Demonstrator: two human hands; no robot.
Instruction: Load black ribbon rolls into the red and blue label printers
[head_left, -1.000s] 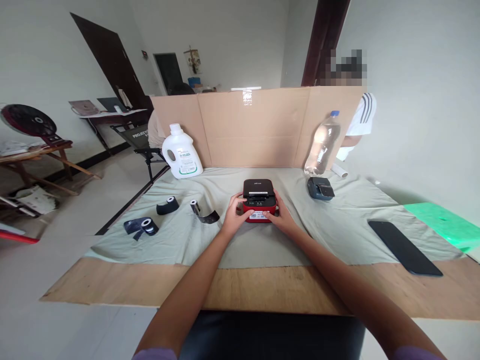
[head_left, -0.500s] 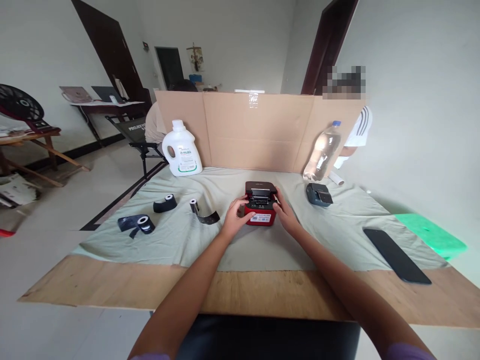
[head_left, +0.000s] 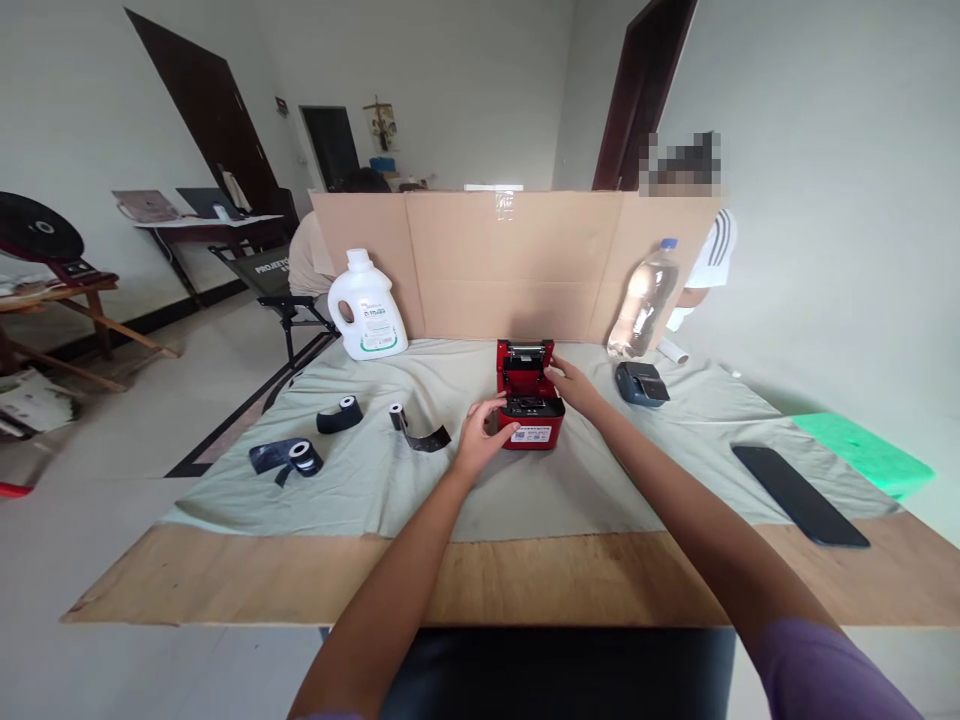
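Note:
A small red and black label printer [head_left: 529,410] stands on the grey cloth [head_left: 375,480] in the middle of the table. Its lid is raised upright, showing the red inside. My left hand [head_left: 482,436] grips the printer's front left side, fingers curled round it. My right hand [head_left: 574,385] rests on the right edge of the raised lid, fingers bent on it. Three black ribbon rolls lie to the left: one [head_left: 415,428] nearest the printer, a second [head_left: 337,414] further left, a third [head_left: 289,457] toward the cloth's edge.
A white jug [head_left: 367,308] and a clear plastic bottle [head_left: 644,300] lean against a cardboard screen [head_left: 510,260] at the back. A second dark printer [head_left: 640,383], a black phone [head_left: 799,493] and a green pad [head_left: 862,455] lie on the right. A person stands behind the screen.
The printer's lid has gone from closed to raised upright. My right hand moved from the printer's front side up to the lid's edge; my left hand stayed on the body.

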